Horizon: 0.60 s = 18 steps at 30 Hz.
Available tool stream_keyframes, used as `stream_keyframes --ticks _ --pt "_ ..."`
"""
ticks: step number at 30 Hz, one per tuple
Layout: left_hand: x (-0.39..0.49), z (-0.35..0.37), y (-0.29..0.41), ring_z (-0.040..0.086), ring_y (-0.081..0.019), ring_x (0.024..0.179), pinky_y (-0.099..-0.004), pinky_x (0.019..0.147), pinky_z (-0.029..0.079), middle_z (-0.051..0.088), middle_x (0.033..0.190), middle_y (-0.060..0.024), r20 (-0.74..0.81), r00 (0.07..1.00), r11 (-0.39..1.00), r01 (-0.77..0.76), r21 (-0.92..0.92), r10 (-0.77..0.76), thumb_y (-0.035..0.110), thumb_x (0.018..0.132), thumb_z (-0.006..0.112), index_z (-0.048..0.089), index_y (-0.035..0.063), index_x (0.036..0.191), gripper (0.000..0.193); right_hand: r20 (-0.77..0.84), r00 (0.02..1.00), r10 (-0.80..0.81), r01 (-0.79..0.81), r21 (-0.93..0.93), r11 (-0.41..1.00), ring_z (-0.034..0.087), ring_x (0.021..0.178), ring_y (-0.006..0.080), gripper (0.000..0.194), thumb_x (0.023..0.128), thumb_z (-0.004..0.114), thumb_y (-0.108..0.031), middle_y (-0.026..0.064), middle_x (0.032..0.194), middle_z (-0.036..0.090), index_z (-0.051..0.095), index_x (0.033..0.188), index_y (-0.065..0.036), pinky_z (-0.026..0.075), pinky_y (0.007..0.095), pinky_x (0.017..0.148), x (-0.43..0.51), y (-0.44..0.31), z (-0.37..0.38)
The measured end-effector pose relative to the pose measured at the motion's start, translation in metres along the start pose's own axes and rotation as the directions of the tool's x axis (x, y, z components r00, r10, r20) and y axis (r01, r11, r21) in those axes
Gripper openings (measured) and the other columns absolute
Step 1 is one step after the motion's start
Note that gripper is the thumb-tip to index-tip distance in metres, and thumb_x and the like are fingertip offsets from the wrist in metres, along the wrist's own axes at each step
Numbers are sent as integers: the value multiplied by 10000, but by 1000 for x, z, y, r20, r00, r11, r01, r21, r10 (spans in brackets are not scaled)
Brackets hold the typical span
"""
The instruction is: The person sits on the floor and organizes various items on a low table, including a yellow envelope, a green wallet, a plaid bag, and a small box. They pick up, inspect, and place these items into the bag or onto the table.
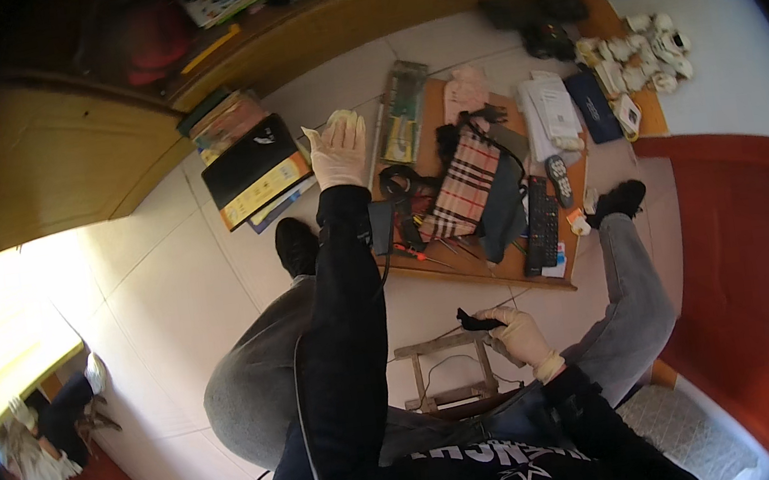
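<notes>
My left hand, in a pale glove, reaches forward with its fingers extended and holds nothing. Just left of it lies a black folder or flat box with a yellow band, on a stack of books. Low in front of my lap, my gloved right hand is closed around a small, limp black item, perhaps cloth. A wooden frame, probably a small stool, stands below that hand. Between my feet is a wooden board or drawer bearing a plaid pouch, a remote control and a screwdriver.
Wooden cabinets border the far side, with books and papers on a shelf. White figurines or toys sit at the back right. A red seat is on my right. Another person sits at far left.
</notes>
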<state>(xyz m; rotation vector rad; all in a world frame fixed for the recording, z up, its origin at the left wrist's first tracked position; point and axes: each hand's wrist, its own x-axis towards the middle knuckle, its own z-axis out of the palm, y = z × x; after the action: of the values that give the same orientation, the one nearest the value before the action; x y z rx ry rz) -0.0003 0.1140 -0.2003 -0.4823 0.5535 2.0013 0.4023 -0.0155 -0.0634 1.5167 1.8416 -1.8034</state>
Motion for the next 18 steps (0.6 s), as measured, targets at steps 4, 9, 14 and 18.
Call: stream_keyframes --ticks 4,9,14,18 --pt "-15 -24 -17 356 -339 1464 -470 1214 337 335 1615 -136 9 988 952 148 269 -157 441 1061 483 350 22 1518 634 -34 998 61 -54 168 984 687 960 270 367 866 616 -13 172 1118 706 699 1222 -44 532 319 870 7 -6 -1" --pt "-29 -71 -30 586 -421 1188 -492 1005 524 516 1392 -256 -309 945 843 82 531 102 208 1037 561 444 -35 1393 447 -40 993 113 -85 428 900 674 933 211 370 869 576 26 141 1116 707 687 1221 -1 531 300 856 9 -20 -5" --pt "-6 -86 -33 700 -372 1004 -450 881 579 697 1109 -235 -111 836 213 -7 977 537 234 943 723 590 -65 1234 438 -61 996 66 -41 343 938 670 999 237 376 849 582 26 158 1135 703 691 1208 -5 518 310 901 12 -25 -12" --pt "16 -44 -45 673 -404 1078 -426 953 529 685 1161 -276 164 937 -554 38 832 310 396 865 785 588 -69 1293 662 -23 990 141 -121 388 914 666 1052 273 381 833 610 27 170 1171 695 695 1203 -10 510 326 937 12 -19 -11"
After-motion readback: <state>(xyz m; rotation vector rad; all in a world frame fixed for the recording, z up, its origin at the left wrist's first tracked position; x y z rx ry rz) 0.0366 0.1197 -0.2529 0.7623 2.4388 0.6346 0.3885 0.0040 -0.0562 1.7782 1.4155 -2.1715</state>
